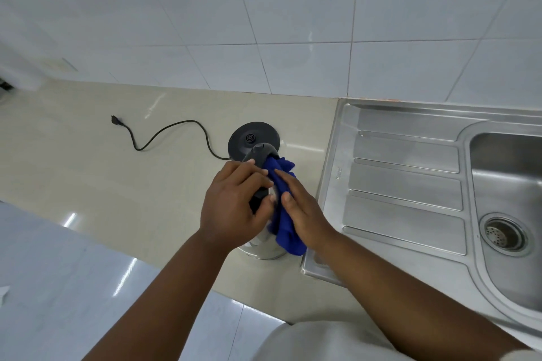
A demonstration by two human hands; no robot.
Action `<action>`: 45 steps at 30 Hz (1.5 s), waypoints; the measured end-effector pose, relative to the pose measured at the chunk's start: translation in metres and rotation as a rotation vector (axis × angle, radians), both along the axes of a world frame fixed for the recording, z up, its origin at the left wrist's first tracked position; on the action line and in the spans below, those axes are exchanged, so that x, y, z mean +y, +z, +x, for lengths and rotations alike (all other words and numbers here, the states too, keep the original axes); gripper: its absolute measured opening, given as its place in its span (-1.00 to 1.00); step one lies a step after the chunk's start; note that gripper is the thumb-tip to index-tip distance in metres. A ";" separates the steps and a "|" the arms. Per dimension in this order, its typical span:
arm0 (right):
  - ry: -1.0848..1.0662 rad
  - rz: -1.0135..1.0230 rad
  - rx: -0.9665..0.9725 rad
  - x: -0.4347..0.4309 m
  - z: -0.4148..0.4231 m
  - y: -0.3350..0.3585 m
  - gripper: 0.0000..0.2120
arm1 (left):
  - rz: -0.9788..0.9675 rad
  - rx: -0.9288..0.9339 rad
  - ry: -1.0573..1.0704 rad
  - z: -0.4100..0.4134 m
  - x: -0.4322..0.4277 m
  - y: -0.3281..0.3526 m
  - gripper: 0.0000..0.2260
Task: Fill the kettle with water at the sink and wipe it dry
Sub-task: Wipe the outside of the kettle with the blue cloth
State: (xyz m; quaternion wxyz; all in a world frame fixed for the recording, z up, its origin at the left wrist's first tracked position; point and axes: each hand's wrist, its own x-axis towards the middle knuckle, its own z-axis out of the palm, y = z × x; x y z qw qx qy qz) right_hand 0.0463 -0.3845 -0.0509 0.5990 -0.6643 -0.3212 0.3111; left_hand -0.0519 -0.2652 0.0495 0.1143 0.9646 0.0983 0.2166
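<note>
A steel kettle [264, 250] with a black lid and handle stands on the cream counter, just left of the sink unit. My left hand [231, 205] is closed around its black handle from above. My right hand [305, 214] presses a blue cloth [284, 226] flat against the kettle's right side. The cloth drapes from the lid down to near the kettle's bottom. Most of the kettle's body is hidden under my hands and the cloth.
The kettle's round black base [249, 138] lies right behind it, its cord [164, 135] trailing left to an unplugged plug. The steel sink [510, 184] with a ribbed drainboard [404, 184] fills the right side. A tiled wall runs along the back.
</note>
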 end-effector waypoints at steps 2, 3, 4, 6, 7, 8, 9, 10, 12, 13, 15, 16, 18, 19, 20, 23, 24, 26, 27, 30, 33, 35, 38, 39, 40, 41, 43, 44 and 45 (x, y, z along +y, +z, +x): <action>0.037 -0.071 0.060 0.000 0.011 -0.001 -0.44 | -0.001 -0.003 0.003 0.000 -0.001 0.002 -0.86; 0.053 -0.097 0.086 0.001 0.014 0.000 -0.51 | 0.000 -0.003 0.006 0.000 -0.002 0.002 -0.85; 0.067 -0.113 0.106 0.001 0.015 0.003 -0.55 | 0.003 0.001 0.010 0.000 -0.002 0.002 -0.86; 0.061 -0.087 0.116 0.001 0.010 0.012 -0.49 | 0.014 0.010 0.020 0.000 -0.002 0.001 -0.87; 0.036 -0.044 0.097 -0.002 0.004 0.018 -0.42 | 0.015 0.014 0.028 0.000 -0.001 0.000 -0.87; 0.008 0.013 0.057 -0.005 -0.005 0.022 -0.34 | 0.012 0.019 0.040 0.001 -0.001 -0.001 -0.87; -0.013 0.080 0.003 -0.008 -0.015 0.025 -0.29 | 0.003 0.026 0.052 0.001 -0.002 -0.002 -0.87; -0.024 0.144 -0.048 -0.011 -0.026 0.025 -0.28 | -0.005 0.028 0.063 0.002 -0.003 -0.002 -0.86; -0.060 0.201 -0.126 -0.014 -0.041 0.017 -0.33 | -0.015 0.015 0.088 0.004 -0.005 -0.002 -0.85; -0.077 0.194 -0.149 -0.015 -0.044 0.009 -0.36 | -0.018 0.003 0.102 0.005 -0.007 -0.003 -0.85; -0.112 0.128 -0.112 -0.016 -0.040 -0.010 -0.39 | -0.005 -0.018 0.145 0.010 -0.010 -0.004 -0.86; -0.120 0.077 -0.042 -0.016 -0.036 -0.016 -0.40 | 0.013 -0.020 0.179 0.013 -0.012 -0.005 -0.87; -0.121 -0.035 0.144 -0.016 -0.025 -0.018 -0.33 | 0.052 0.021 0.269 0.019 -0.016 -0.006 -0.89; -0.129 -0.075 0.210 -0.014 -0.020 -0.018 -0.22 | 0.063 0.063 0.314 0.022 -0.019 -0.006 -0.88; -0.139 -0.109 0.246 -0.013 -0.015 -0.018 -0.10 | 0.065 0.108 0.346 0.025 -0.021 -0.005 -0.86; -0.164 -0.086 0.168 -0.013 -0.015 0.003 -0.01 | -0.039 0.234 0.325 0.030 -0.024 0.004 -0.68; -0.162 -0.021 0.083 -0.014 -0.022 0.012 -0.08 | -0.124 0.278 0.290 0.030 -0.022 0.009 -0.63; -0.141 0.093 -0.133 -0.017 -0.037 0.027 -0.23 | -0.295 0.391 0.190 0.026 -0.009 0.020 -0.56; -0.129 0.121 -0.219 -0.018 -0.044 0.027 -0.28 | -0.347 0.459 0.128 0.022 0.000 0.025 -0.53; -0.115 0.096 -0.300 -0.019 -0.048 0.007 -0.36 | -0.374 0.565 -0.037 0.011 0.028 0.028 -0.46; -0.157 -0.022 -0.051 -0.019 -0.036 -0.012 -0.40 | -0.191 0.433 -0.111 0.004 0.041 0.015 -0.48; -0.174 -0.094 0.178 -0.015 -0.025 -0.012 -0.25 | -0.081 0.273 -0.092 0.002 0.036 0.002 -0.54; -0.170 -0.091 0.206 -0.011 -0.022 0.001 -0.14 | -0.059 0.094 0.015 0.001 0.021 -0.011 -0.60; -0.170 -0.057 0.162 -0.013 -0.026 0.010 -0.17 | -0.054 0.063 0.046 0.002 0.018 -0.013 -0.61; -0.166 -0.009 0.084 -0.014 -0.033 0.018 -0.19 | -0.049 0.042 0.078 0.004 0.015 -0.015 -0.62; -0.157 0.030 -0.022 -0.015 -0.039 0.024 -0.21 | -0.047 0.031 0.116 0.006 0.011 -0.016 -0.62; -0.147 0.083 -0.192 -0.015 -0.049 0.028 -0.29 | -0.044 0.039 0.192 0.010 0.004 -0.015 -0.59; -0.149 0.102 -0.229 -0.014 -0.049 0.024 -0.34 | -0.040 0.058 0.217 0.011 0.001 -0.015 -0.58; -0.152 0.107 -0.234 -0.014 -0.047 0.023 -0.39 | -0.033 0.091 0.218 0.010 0.000 -0.014 -0.57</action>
